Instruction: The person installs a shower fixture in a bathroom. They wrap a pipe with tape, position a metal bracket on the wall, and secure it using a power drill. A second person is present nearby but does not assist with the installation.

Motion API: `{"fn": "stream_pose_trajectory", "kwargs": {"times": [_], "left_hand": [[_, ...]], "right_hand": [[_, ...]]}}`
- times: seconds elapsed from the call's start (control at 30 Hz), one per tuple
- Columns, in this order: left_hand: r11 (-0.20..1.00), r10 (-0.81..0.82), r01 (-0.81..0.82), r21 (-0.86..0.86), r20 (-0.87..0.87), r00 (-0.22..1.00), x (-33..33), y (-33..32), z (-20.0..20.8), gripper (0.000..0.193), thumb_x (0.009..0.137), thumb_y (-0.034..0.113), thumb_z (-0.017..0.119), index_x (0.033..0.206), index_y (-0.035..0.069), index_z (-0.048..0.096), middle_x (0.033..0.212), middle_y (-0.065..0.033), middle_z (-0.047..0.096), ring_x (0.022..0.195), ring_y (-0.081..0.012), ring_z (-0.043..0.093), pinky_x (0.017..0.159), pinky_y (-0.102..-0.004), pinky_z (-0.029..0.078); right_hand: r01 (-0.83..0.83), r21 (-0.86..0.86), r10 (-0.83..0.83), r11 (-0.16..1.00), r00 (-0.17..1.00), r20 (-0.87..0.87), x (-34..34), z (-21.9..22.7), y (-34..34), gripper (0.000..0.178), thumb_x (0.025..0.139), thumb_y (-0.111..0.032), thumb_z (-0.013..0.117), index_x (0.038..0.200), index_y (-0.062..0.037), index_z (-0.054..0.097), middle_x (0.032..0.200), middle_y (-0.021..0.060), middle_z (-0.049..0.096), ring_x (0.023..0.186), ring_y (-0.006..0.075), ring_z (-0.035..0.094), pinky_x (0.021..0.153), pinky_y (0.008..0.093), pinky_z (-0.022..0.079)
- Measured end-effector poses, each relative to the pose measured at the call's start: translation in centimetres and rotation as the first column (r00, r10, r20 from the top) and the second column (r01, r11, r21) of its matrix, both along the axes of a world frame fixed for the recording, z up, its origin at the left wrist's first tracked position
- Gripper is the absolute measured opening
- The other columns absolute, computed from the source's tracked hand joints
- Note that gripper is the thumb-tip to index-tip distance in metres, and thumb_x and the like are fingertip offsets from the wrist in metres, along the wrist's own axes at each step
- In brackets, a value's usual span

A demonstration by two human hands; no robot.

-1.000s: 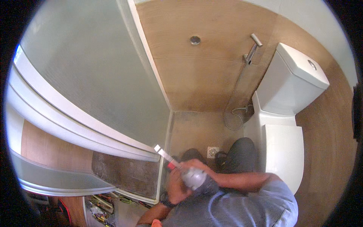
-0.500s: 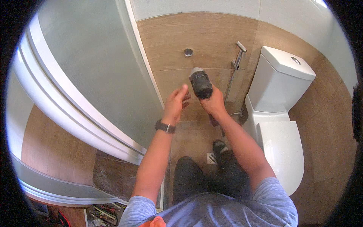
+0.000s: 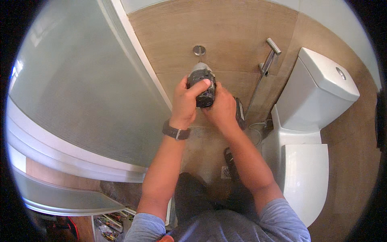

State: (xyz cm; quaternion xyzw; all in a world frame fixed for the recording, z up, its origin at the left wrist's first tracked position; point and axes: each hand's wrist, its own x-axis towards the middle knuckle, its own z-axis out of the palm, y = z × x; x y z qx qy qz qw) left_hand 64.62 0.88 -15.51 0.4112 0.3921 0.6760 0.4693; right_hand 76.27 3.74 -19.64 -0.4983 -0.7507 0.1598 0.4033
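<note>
A dark grey cordless drill (image 3: 202, 82) is held up in front of the wood-look tiled wall (image 3: 225, 36), its nose pointing at the wall just below a round chrome fitting (image 3: 198, 50). My left hand (image 3: 186, 101) wraps the drill's body from the left, thumb over the top; a dark watch sits on that wrist. My right hand (image 3: 221, 109) grips the drill's handle from below and to the right. The drill's tip is hidden behind its body.
A frosted glass shower screen (image 3: 80, 92) with a white frame fills the left side. A white toilet (image 3: 314, 133) stands at the right, with a chrome hand sprayer (image 3: 268, 56) and hose on the wall beside it. A floor drain (image 3: 225, 172) lies below.
A second ago both hands held the drill low near my lap. They have since raised it to the wall, and it now sits closer to the round chrome fitting.
</note>
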Motion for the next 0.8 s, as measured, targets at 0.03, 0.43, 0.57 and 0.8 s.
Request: {"fn": "stream_pose_trajectory", "kwargs": {"times": [0.03,0.43,0.57,0.8], "left_hand": [[1.000,-0.005,0.005,0.005,0.029,1.000,-0.3,-0.1,0.1,0.035,0.086,0.017,0.077,0.114,-0.001,0.065,0.103,-0.0065,0.069,0.091,-0.0150,0.065,0.082,-0.0299,0.052],[0.999,-0.040,0.038,0.027,0.055,0.998,-0.9,0.7,0.1,0.035,0.087,0.014,0.073,0.117,-0.001,0.065,0.103,-0.0058,0.069,0.091,-0.0146,0.066,0.084,-0.0298,0.052],[0.998,-0.036,0.033,0.047,0.062,0.997,-0.6,0.6,0.1,0.033,0.088,0.013,0.073,0.117,-0.001,0.065,0.103,-0.0056,0.069,0.091,-0.0144,0.066,0.084,-0.0297,0.052],[0.998,-0.048,0.046,0.043,0.047,0.998,-1.3,0.9,-0.1,0.033,0.090,0.013,0.072,0.119,-0.001,0.065,0.105,-0.0063,0.070,0.093,-0.0150,0.066,0.085,-0.0303,0.052]], "right_hand": [[-0.004,0.000,0.004,1.000,1.000,-0.015,-0.2,0.3,-0.1,0.062,0.071,-0.020,0.085,0.123,-0.0015,0.056,0.100,0.0252,0.070,0.094,0.0457,0.069,0.079,0.0522,0.055],[-0.026,0.031,0.026,0.999,1.000,-0.016,-0.3,0.7,0.3,0.054,0.074,-0.020,0.083,0.118,-0.0017,0.056,0.100,0.0249,0.070,0.092,0.0458,0.070,0.077,0.0531,0.056],[-0.025,0.018,0.025,1.000,1.000,-0.002,-0.3,0.7,0.5,0.055,0.074,-0.021,0.083,0.118,-0.0019,0.057,0.101,0.0250,0.070,0.092,0.0455,0.070,0.078,0.0527,0.056],[-0.009,0.005,0.009,1.000,1.000,0.018,-0.7,0.6,0.8,0.056,0.074,-0.020,0.084,0.118,-0.0012,0.056,0.101,0.0253,0.069,0.093,0.0458,0.070,0.078,0.0526,0.057]]}}
